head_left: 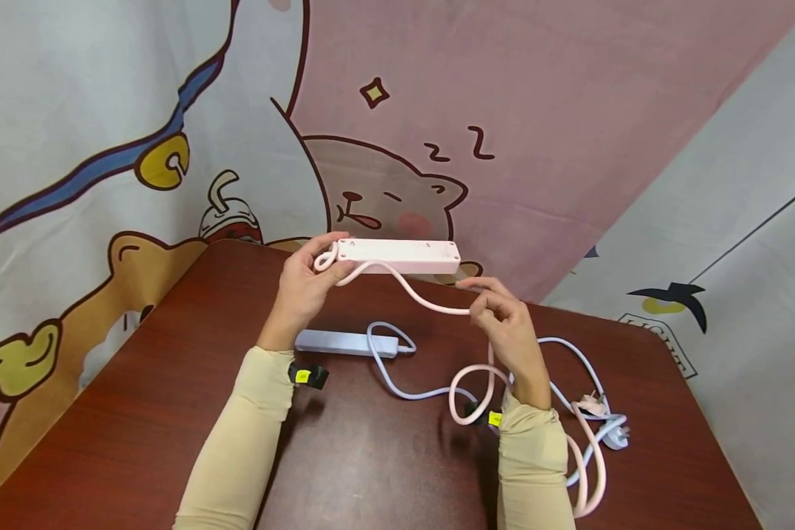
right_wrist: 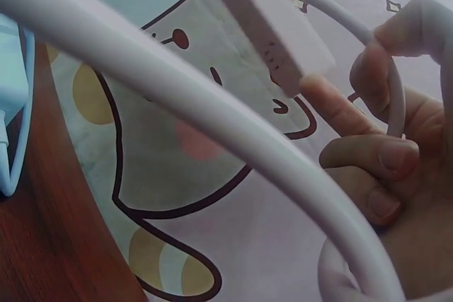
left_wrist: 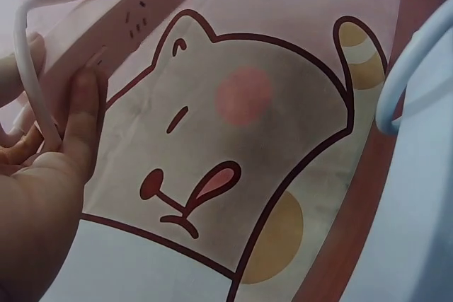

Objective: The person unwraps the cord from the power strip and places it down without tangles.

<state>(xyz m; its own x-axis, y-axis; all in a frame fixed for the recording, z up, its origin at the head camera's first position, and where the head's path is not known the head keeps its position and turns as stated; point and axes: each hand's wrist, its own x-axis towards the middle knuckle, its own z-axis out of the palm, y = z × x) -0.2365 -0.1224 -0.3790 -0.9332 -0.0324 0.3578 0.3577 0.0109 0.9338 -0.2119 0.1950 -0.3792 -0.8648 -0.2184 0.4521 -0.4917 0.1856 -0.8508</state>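
Raised above the table's far edge is a pink power strip [head_left: 399, 255], its left end gripped by my left hand [head_left: 306, 283]. A small loop of its cord bends beside the left thumb. In the left wrist view socket slots show on one face of the pink power strip [left_wrist: 106, 40]. My right hand [head_left: 506, 324] pinches the pink cord [head_left: 424, 300] between thumb and fingers, to the right of the strip. In the right wrist view one fingertip of the right hand [right_wrist: 396, 132] is right at the strip's end. Below the right hand the cord hangs in a loop.
A light blue power strip [head_left: 347, 343] lies on the brown table [head_left: 364, 456], its blue cord running right. More pink and blue cord lies tangled at the right, beside a pink plug [head_left: 591, 404] and a pale blue plug [head_left: 616, 436]. A cartoon-print curtain [head_left: 536, 132] hangs behind.
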